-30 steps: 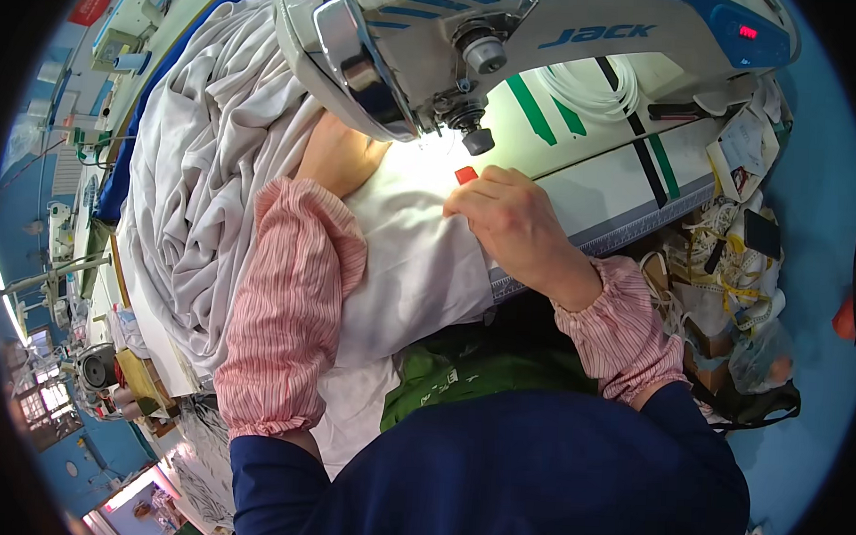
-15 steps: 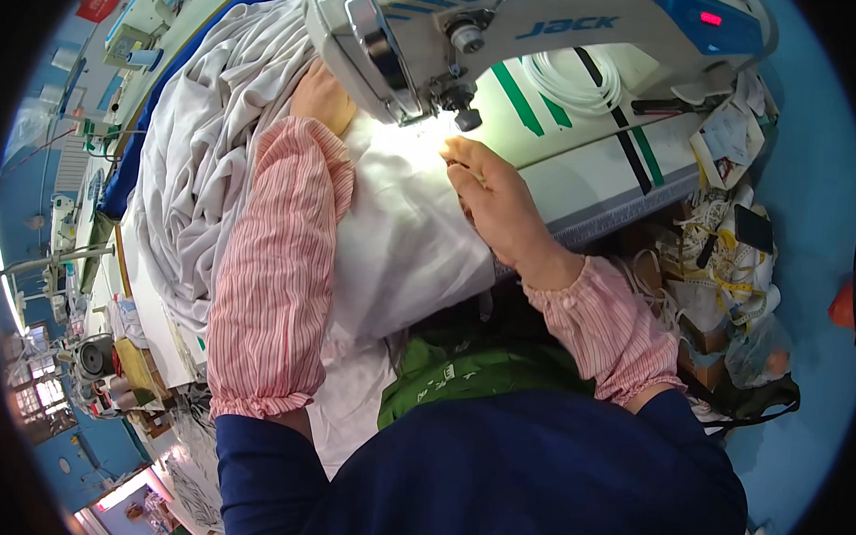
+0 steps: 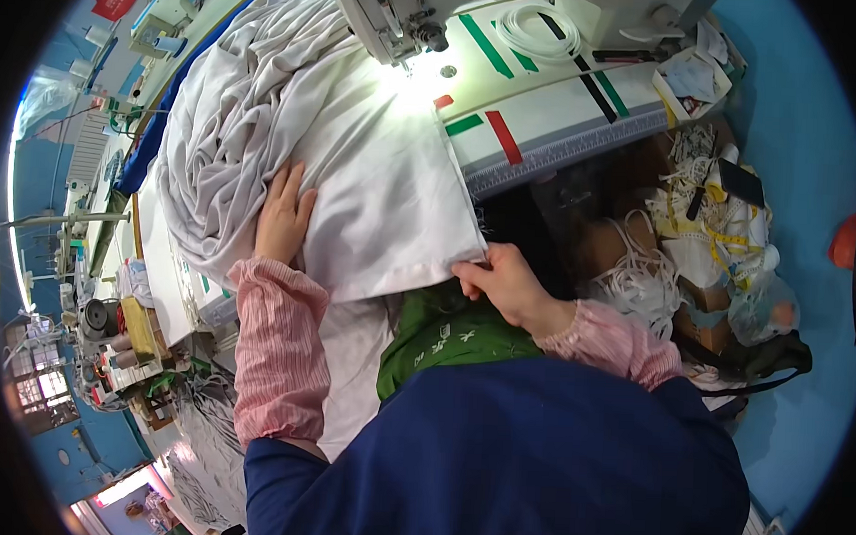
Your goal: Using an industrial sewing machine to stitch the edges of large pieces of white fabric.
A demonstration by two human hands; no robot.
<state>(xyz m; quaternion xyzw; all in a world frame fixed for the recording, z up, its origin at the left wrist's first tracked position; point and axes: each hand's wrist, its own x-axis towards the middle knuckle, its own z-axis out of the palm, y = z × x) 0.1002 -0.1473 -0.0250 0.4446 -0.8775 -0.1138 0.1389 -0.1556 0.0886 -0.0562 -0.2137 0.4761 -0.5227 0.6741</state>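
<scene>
A large white fabric is bunched in folds on the left and lies flat on the right, its near edge hanging toward my lap. My left hand rests on it beside the bunched folds, fingers stretched out. With fingertips pinched, my right hand holds the fabric's near right corner. Beyond both hands stands a sewing machine; its lamp brightly lights the needle area, where the fabric's far part lies. Glare hides the needle and presser foot.
Coloured tape strips and a ruler edge mark the table's right side. A coil of white cord lies behind them. To the right are a small box, measuring tapes and scraps. Green cloth covers my lap.
Both hands have come nearer to me, my right from beside the needle to the fabric's corner, my left off the far folds. More tabletop with red tape shows. The view has shifted.
</scene>
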